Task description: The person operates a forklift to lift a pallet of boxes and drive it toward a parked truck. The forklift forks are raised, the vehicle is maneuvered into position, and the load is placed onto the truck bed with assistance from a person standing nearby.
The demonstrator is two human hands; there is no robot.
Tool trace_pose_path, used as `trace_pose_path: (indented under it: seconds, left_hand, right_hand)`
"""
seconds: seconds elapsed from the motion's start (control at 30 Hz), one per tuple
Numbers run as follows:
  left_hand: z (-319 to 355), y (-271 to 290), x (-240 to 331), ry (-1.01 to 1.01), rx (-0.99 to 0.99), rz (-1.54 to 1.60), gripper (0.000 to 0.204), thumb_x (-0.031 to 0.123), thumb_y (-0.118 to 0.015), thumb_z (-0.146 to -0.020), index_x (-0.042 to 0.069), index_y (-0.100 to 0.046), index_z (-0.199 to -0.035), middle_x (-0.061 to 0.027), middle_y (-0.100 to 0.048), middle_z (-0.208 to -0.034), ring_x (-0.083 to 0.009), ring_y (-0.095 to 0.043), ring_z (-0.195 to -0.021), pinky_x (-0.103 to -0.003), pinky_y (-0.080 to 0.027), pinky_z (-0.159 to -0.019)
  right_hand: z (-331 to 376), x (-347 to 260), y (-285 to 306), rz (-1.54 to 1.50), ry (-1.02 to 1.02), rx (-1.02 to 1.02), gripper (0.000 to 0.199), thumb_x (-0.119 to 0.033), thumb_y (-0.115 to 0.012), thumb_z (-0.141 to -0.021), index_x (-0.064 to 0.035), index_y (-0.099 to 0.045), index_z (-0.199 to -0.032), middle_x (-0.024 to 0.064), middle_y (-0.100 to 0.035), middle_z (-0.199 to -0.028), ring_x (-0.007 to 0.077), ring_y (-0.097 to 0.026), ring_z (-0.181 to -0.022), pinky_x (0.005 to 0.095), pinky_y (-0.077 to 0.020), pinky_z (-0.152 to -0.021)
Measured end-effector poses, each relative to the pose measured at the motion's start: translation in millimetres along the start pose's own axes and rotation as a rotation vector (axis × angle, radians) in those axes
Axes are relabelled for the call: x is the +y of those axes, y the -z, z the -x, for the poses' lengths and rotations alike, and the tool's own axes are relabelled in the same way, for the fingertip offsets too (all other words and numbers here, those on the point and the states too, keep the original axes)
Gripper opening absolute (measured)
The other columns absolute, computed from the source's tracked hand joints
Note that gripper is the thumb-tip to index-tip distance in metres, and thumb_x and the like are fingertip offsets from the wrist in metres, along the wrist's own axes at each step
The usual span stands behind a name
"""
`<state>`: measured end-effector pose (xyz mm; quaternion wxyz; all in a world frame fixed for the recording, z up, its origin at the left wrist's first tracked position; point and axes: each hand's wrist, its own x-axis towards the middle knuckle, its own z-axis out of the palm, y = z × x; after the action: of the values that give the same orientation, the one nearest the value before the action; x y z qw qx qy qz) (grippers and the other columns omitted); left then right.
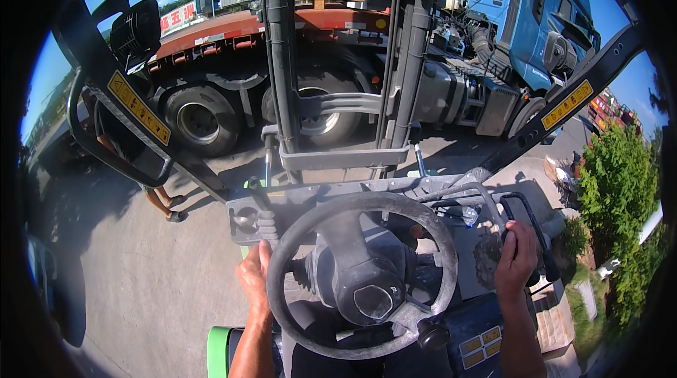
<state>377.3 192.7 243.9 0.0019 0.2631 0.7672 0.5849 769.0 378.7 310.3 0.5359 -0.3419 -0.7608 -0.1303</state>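
In front of me is a worn grey steering wheel (284, 246) with a round hub and a black knob (432, 334) on its lower right rim. My left hand (252, 278) is just outside the wheel's left rim, thumb up and fingers curled. What those fingers hold, if anything, is hidden. A grey lever with a ribbed boot (266, 223) rises just beyond that thumb. On the right side, my right hand (516, 259) is closed around a dark control lever (508, 228), beside a bent black bar (534, 214).
Ahead stands the forklift mast (282, 61), with a red flatbed trailer (233, 36) and blue truck cab (546, 25) beyond. Posts with yellow labels (139, 108) flank me. A person's legs (163, 202) show at left on the concrete. Green bushes (620, 187) grow at right.
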Motion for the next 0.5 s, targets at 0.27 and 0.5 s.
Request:
trace_pose_path:
  seconds: [0.27, 0.5]
  left_hand:
    - [-13, -8, 0, 0.002, -0.012, -0.002, 0.049, 0.032, -0.054, -0.108, -0.005, -0.059, -0.076, -0.0108, -0.052, -0.06, -0.0146, -0.045, -0.063, -0.04, -0.042, -0.057]
    - [-20, -16, 6, 0.007, 0.001, 0.017, 0.047, 0.03, -0.056, -0.107, -0.005, -0.058, -0.076, -0.0105, -0.051, -0.06, -0.0142, -0.045, -0.063, -0.039, -0.042, -0.057]
  right_hand:
    - [-16, 9, -18, -0.01, -0.029, -0.005, 0.017, -0.002, -0.055, -0.103, 0.0047, -0.066, -0.114, 0.0214, -0.068, -0.112, 0.0391, -0.067, -0.102, 0.0443, -0.0543, -0.088]
    - [15, 1, -10, -0.035, -0.085, -0.074, 0.017, -0.002, -0.056, -0.1, 0.0031, -0.065, -0.113, 0.0199, -0.066, -0.118, 0.0381, -0.066, -0.105, 0.0453, -0.0543, -0.092]
